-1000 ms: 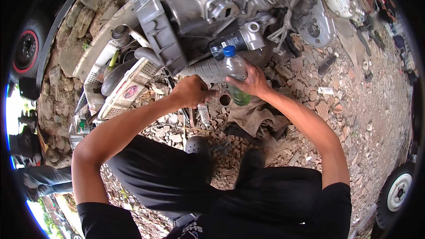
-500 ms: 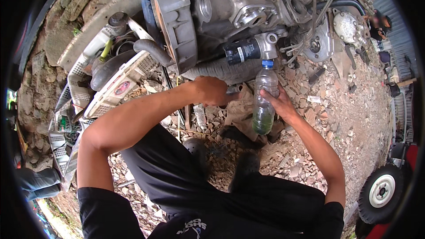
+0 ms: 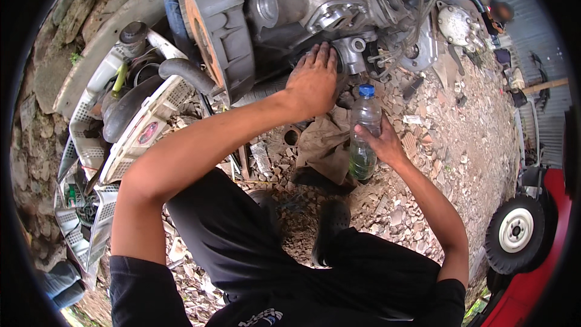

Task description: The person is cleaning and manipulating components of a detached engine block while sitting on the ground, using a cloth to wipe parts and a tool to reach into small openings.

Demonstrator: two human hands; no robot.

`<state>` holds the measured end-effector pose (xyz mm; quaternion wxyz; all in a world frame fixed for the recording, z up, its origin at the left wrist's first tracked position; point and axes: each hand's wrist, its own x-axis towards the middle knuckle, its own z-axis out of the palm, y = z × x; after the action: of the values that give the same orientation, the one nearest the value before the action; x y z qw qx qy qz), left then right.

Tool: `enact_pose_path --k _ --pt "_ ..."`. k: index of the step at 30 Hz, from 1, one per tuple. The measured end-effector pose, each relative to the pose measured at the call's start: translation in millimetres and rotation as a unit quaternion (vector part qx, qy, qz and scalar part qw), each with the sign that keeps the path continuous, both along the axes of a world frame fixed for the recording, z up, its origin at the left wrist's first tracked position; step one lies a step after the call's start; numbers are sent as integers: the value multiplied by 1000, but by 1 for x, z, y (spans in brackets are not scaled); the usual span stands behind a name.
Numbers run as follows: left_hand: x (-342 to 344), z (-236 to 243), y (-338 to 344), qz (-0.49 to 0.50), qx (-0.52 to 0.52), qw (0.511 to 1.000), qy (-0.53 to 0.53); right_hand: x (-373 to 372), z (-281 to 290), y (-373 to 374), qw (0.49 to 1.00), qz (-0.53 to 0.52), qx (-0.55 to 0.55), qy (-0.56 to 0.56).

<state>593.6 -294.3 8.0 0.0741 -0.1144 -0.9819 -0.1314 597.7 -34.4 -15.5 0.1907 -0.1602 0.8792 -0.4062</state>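
Observation:
My left hand (image 3: 314,79) lies over the black oil filter (image 3: 343,60), fingers stretched out and the back of the hand towards me. It hides most of the filter, which joins a silver metal housing (image 3: 357,48) on the underside of a large grey engine block (image 3: 296,9). In my right hand (image 3: 382,142) is an upright clear plastic bottle (image 3: 365,112) with a blue cap (image 3: 367,90) and some greenish liquid at the bottom. The bottle stands just below the housing, apart from my left hand. A brown cloth (image 3: 324,145) lies on the ground beside the bottle.
White plastic grille parts (image 3: 136,130) and a grey curved pipe (image 3: 187,72) lie at the left. A round metal cover (image 3: 459,26) is at the far right. A wheel (image 3: 515,230) on a red vehicle stands at the right edge. Broken rubble (image 3: 417,200) covers the ground.
My left hand has moved up and to the right, from above the cloth onto the oil filter, and its fingers have straightened. My right hand still holds the bottle. The view has shifted slightly.

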Motion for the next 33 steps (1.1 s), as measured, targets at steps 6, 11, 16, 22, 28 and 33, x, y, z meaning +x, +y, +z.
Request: enact_pose_path --k 6,11,16,22,28,33 --pt "-40 11 30 23 55 998 17 17 3 17 999 -20 26 15" --pt "-45 -1 29 15 -49 995 81 23 6 25 998 -11 60 19" --pt "-48 16 33 31 -6 998 45 11 0 15 995 41 86 34" --pt "-63 16 47 110 70 987 90 -10 -20 -2 984 104 142 9" --pt "-70 22 53 157 114 979 70 -15 -27 -11 988 149 19 32" --pt "-82 35 55 197 71 978 -22 -20 -38 -8 981 182 -34 62"
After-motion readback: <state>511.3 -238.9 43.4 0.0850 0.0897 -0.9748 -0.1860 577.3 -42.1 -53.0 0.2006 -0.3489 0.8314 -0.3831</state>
